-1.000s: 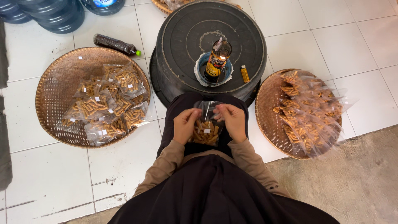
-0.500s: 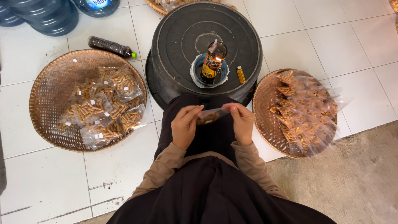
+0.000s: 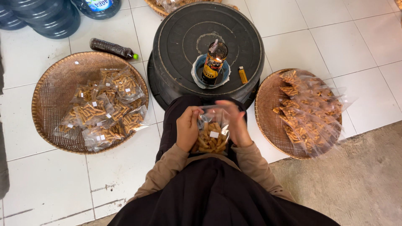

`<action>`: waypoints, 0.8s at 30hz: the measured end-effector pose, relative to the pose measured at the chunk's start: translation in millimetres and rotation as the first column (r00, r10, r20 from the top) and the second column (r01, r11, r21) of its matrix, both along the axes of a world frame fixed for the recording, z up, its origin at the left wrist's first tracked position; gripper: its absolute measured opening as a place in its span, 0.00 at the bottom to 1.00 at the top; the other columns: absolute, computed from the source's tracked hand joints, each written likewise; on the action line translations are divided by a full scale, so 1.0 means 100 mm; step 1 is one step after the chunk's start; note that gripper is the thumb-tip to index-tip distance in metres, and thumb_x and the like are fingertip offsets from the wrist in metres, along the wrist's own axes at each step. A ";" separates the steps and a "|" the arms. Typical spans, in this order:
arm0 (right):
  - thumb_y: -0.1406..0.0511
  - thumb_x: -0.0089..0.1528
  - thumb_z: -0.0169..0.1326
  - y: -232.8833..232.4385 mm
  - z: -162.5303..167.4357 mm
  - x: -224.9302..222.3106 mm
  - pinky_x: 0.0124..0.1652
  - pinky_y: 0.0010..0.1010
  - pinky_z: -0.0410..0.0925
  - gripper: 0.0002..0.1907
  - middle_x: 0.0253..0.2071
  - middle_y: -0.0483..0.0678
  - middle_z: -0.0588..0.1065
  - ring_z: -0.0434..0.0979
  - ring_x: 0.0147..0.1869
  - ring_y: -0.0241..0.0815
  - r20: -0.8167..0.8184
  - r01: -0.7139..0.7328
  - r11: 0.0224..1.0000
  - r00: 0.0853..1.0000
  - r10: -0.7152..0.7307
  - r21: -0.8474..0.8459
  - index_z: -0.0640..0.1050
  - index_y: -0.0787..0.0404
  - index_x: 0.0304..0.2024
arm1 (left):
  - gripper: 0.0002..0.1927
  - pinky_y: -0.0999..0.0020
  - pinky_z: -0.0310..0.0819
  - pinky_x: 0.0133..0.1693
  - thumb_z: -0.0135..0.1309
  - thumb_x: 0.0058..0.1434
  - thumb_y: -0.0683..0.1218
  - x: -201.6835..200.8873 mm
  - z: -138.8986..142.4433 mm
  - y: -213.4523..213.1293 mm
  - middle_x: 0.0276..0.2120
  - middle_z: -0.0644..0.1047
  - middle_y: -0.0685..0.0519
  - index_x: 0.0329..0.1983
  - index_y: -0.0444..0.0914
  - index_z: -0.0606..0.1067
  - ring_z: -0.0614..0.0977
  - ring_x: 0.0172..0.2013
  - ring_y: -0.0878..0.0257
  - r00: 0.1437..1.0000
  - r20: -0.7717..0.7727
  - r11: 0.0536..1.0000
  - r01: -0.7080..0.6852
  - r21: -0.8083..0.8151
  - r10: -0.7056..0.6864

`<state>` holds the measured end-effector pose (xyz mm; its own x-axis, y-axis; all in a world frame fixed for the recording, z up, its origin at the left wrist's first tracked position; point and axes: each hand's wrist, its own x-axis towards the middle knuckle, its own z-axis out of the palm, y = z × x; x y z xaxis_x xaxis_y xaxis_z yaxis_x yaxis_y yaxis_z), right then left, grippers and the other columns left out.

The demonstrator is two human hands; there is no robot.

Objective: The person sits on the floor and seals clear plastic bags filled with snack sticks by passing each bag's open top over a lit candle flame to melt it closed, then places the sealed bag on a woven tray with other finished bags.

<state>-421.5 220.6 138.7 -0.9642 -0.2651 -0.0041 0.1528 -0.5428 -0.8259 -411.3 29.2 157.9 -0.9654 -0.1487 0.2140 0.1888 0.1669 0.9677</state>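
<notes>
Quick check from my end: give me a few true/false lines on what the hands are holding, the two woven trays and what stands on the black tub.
1. Both hands, left hand and right hand, hold one clear snack bag over the lap. True.
2. The bag in the hands is empty. False: it holds light brown stick snacks and bears a small white label.
3. The left woven tray carries filled bags. True.
4. The right woven tray holds nothing. False: a heap of filled bags lies on it.
5. A bottle with a lit flame stands in a small bowl on the overturned black tub. True.
6. The yellow lighter lies on the floor tiles. False: it lies on the tub, beside the bowl.
</notes>
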 end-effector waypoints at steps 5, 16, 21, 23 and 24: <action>0.69 0.65 0.57 -0.11 -0.19 0.07 0.53 0.29 0.74 0.21 0.53 0.51 0.78 0.80 0.53 0.38 0.213 -0.359 0.930 0.917 0.337 0.077 0.73 0.68 0.61 | 0.11 0.75 0.70 0.34 0.51 0.73 0.45 -0.34 -0.50 -0.21 0.27 0.77 0.55 0.45 0.34 0.81 0.76 0.29 0.70 0.978 0.186 0.996 0.085 0.031 -0.089; 0.71 0.62 0.60 0.10 -0.26 -0.09 0.55 0.31 0.73 0.23 0.53 0.51 0.78 0.80 0.55 0.40 0.243 -0.223 0.962 0.953 0.181 0.158 0.73 0.69 0.60 | 0.28 0.66 0.77 0.50 0.63 0.62 0.44 -0.09 -1.12 -0.15 0.48 0.78 0.49 0.63 0.33 0.68 0.80 0.47 0.64 0.657 0.317 0.715 0.517 0.470 -0.684; 0.75 0.56 0.65 0.06 -0.35 -0.06 0.55 0.29 0.72 0.29 0.52 0.48 0.77 0.78 0.56 0.38 0.112 -0.212 0.959 0.975 0.193 0.189 0.72 0.65 0.59 | 0.24 0.69 0.77 0.53 0.60 0.65 0.43 -0.05 -1.16 -0.16 0.50 0.77 0.51 0.62 0.35 0.67 0.79 0.51 0.66 0.715 0.340 0.770 0.439 0.463 -0.611; 0.76 0.56 0.65 0.07 -0.39 -0.05 0.54 0.30 0.72 0.27 0.51 0.51 0.78 0.79 0.53 0.40 0.105 -0.200 0.949 0.978 0.179 0.243 0.74 0.69 0.58 | 0.29 0.69 0.75 0.55 0.63 0.58 0.39 -0.03 -1.15 -0.21 0.51 0.76 0.53 0.61 0.36 0.65 0.78 0.53 0.66 0.718 0.224 0.712 0.499 0.495 -0.659; 0.76 0.57 0.66 0.07 -0.41 -0.05 0.53 0.31 0.73 0.25 0.50 0.52 0.79 0.80 0.52 0.41 0.127 -0.205 0.947 0.976 0.178 0.248 0.74 0.72 0.56 | 0.32 0.69 0.74 0.56 0.65 0.55 0.37 -0.01 -1.15 -0.22 0.52 0.75 0.53 0.61 0.36 0.64 0.78 0.54 0.66 0.714 0.164 0.679 0.531 0.507 -0.681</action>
<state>-426.1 227.7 98.1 -0.8863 -0.4213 -0.1924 0.3233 -0.2653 -0.9084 -412.5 7.5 43.3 -0.8656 0.4979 -0.0530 -0.2189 -0.2811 0.9344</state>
